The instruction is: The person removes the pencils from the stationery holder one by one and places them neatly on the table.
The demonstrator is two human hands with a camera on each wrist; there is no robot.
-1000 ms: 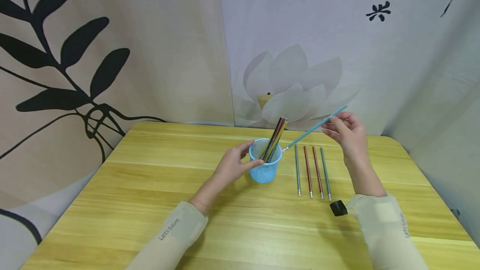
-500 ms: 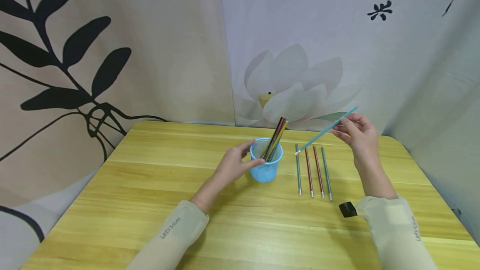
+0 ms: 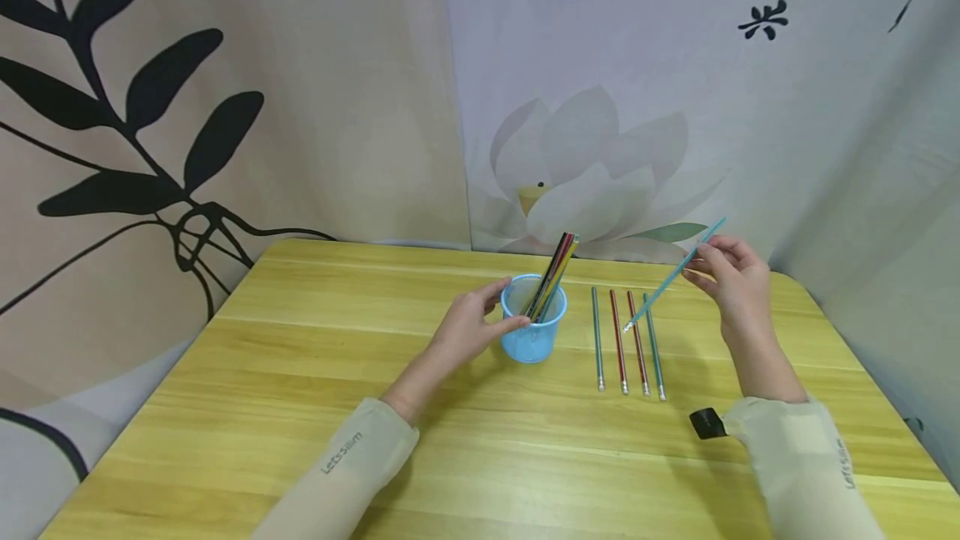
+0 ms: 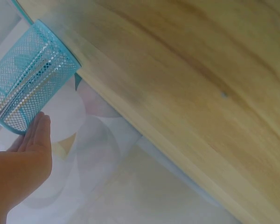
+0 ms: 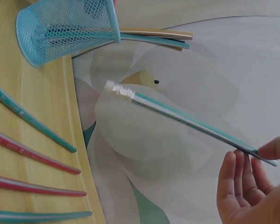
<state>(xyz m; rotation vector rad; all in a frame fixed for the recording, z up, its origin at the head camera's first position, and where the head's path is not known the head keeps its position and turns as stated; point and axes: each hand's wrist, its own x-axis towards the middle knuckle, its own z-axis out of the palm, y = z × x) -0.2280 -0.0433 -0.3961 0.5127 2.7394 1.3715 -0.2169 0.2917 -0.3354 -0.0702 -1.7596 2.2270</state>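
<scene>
My left hand (image 3: 467, 325) holds the rim of a light-blue mesh pencil cup (image 3: 528, 347), thumb on the near side and fingers at the far left. Several pencils (image 3: 553, 275), with black, red, yellow and teal among them, lean to the right inside it. Between thumb and fingers, my right hand (image 3: 741, 286) pinches a teal pencil (image 3: 670, 279) near its upper end. In the right wrist view its white eraser (image 5: 110, 87) points away from the hand. The held pencil slants in the air above the row on the table.
A row lies right of the cup: a teal pencil (image 3: 597, 340), a red pencil (image 3: 618, 342), another red pencil (image 3: 640, 352) and another teal pencil (image 3: 656, 357), erasers toward me. The wooden table (image 3: 300, 373) ends at a printed curtain (image 3: 360, 107). A black block (image 3: 707, 423) sits by the right sleeve.
My right hand has moved right and slightly down with the teal pencil, whose eraser end went from beside the cup to over the row. The left hand and cup stay put.
</scene>
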